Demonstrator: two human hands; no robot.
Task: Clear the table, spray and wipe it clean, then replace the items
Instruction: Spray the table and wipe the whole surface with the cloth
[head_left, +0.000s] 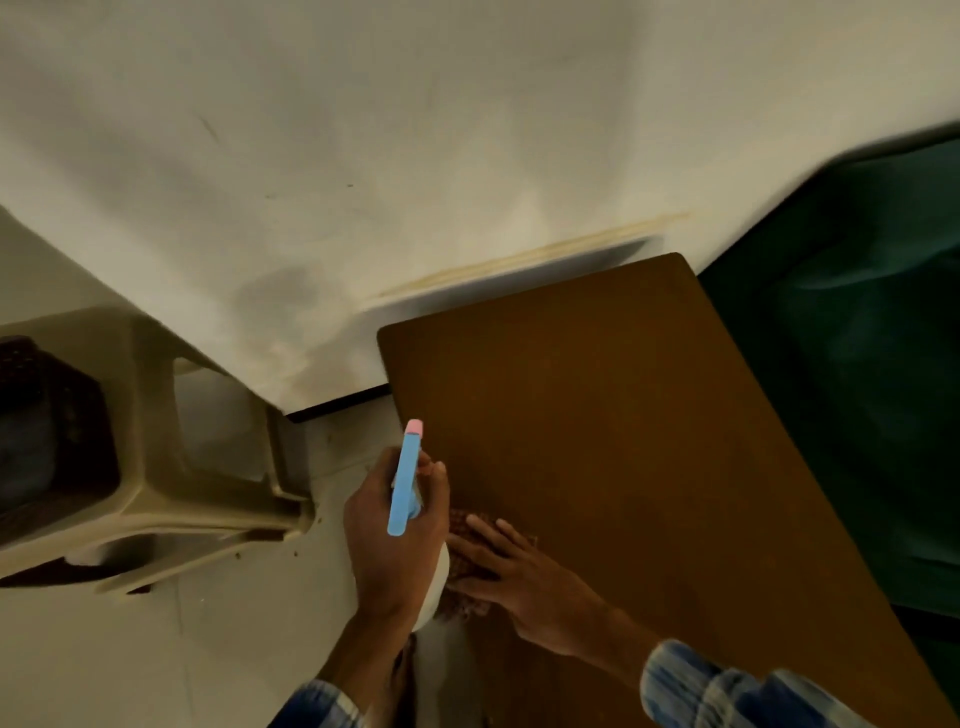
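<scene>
A brown wooden table (613, 415) fills the middle right, its top bare apart from a cloth. My left hand (395, 535) grips a spray bottle (407, 478) with a light blue head and pink nozzle, held upright just off the table's left edge. The bottle's white body shows below the hand. My right hand (514, 577) lies flat, fingers spread, on a reddish-brown checked cloth (462, 530) at the table's near left part. The cloth is mostly hidden under the hand.
A beige plastic chair (156, 467) stands to the left on the pale floor, holding a dark basket (47, 415). A white wall (363, 156) runs behind the table. A dark green surface (857, 364) borders the table on the right.
</scene>
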